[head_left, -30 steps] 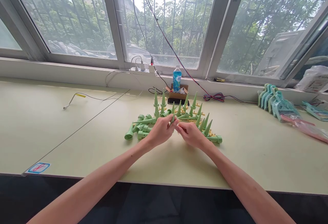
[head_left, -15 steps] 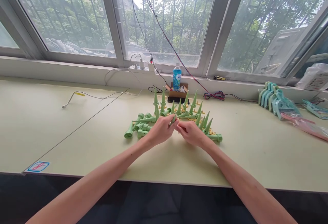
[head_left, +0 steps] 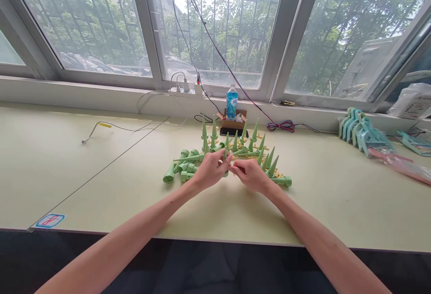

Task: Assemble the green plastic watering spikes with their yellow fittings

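My left hand (head_left: 212,168) is closed around a green plastic watering spike (head_left: 226,154), its tip pointing up and its wider end below the fingers. My right hand (head_left: 249,173) is pinched against the spike's near side; whatever lies between its fingertips is too small to make out. Several more green spikes (head_left: 253,134) stand upright behind my hands. Others lie on their sides to the left, such as the one with an open round end (head_left: 169,176). Small yellow plastic pieces (head_left: 279,174) are scattered among the spikes at the right.
At the back of the pale table (head_left: 134,186) a blue bottle (head_left: 232,102) stands by a small cardboard box (head_left: 232,122), with a dark phone-like slab (head_left: 229,131) before it. A coiled cable (head_left: 282,125) lies right of these. Bagged turquoise items (head_left: 365,132) lie at far right.
My left hand has turned the spike from a slant to nearly upright, and its lower end now shows beneath the fingers. My right hand stays pinched close beside it.
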Demonstrator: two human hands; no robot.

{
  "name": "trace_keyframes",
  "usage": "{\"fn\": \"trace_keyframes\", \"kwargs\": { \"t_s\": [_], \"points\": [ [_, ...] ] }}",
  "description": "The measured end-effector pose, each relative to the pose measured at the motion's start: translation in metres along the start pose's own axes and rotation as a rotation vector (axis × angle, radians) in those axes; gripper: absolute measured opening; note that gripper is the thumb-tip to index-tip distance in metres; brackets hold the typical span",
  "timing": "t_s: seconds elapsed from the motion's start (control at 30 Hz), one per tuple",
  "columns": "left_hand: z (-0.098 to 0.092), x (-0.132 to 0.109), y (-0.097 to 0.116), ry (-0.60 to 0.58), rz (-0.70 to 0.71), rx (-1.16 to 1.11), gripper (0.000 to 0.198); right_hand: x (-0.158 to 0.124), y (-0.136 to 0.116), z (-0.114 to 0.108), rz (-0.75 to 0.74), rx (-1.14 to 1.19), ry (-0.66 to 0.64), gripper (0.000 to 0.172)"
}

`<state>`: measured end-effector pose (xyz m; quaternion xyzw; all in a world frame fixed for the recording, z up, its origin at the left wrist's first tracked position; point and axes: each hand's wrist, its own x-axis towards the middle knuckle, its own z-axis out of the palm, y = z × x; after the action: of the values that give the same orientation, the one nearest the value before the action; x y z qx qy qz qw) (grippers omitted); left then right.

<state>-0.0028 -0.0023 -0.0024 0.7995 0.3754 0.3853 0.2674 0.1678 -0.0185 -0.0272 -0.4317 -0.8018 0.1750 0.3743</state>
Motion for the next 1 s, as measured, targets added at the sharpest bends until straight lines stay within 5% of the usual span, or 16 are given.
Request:
{"fn": "trace_keyframes", "kwargs": {
  "t_s": [0.4, 1.0],
  "points": [
    [-0.0003, 0.0009, 0.0022, 0.021, -0.048, -0.058, 0.033, -0.0008, -0.0026, -0.0024, -0.002, -0.003, 0.002, 0.044],
    [-0.0009, 0.0027, -0.0018, -0.050, -0.340, -0.308, 0.032, -0.0014, -0.0047, -0.0034, -0.023, 0.011, 0.015, 0.039]
  ]
}}
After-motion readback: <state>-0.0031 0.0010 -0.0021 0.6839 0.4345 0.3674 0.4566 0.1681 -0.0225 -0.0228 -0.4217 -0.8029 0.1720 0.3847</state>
